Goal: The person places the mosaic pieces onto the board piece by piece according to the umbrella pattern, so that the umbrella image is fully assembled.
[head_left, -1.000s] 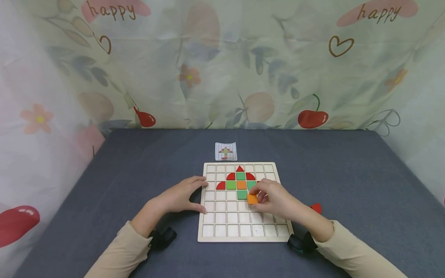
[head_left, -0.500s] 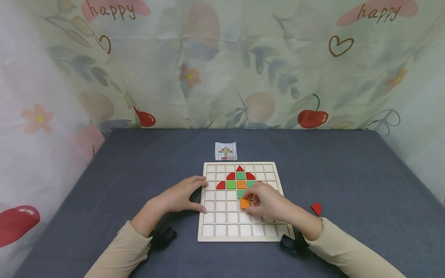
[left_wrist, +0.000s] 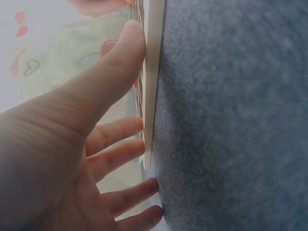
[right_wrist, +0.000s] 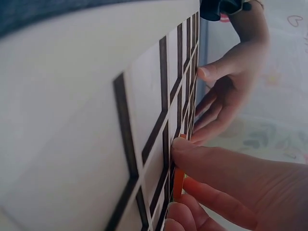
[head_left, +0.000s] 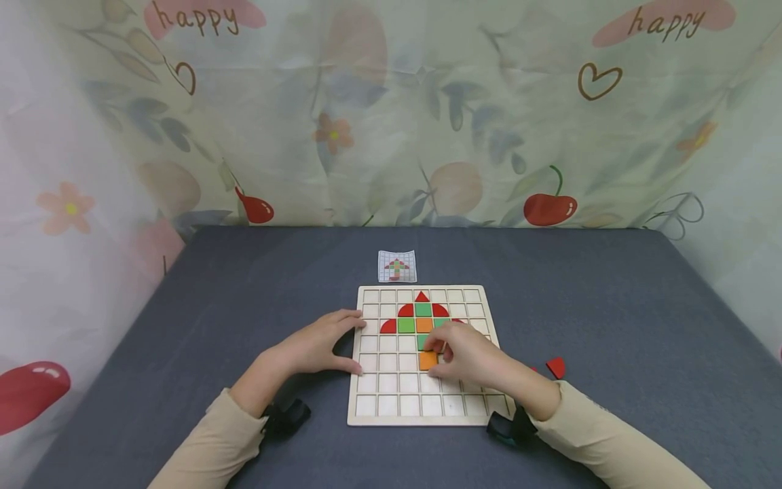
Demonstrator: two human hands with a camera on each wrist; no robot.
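Note:
A pale wooden grid board (head_left: 382,405) lies on the table. My left hand (head_left: 314,345) rests against its left edge, thumb and fingers spread; the left wrist view shows the thumb (left_wrist: 127,41) at the board's side. My right hand (head_left: 469,353) pinches an orange square tile (head_left: 427,361) at the cell just below a green tile (head_left: 421,341). Seen from the right wrist, the orange tile (right_wrist: 179,180) is between thumb and fingertips, right at the grid. Above it are another orange tile (head_left: 424,325), several green tiles, red quarter-circles (head_left: 406,310) and a red triangle (head_left: 421,297).
Behind the board lies a small pattern card (head_left: 397,266) with a printed coloured figure. A red piece (head_left: 556,367) sits on the dark tablecloth (head_left: 611,305) right of the board, with another bit of red partly hidden by the right forearm. A patterned curtain (head_left: 391,122) hangs behind.
My right hand has carried the orange tile left and slightly towards me, then down into line below the green tile. My left hand has stayed at the board's edge.

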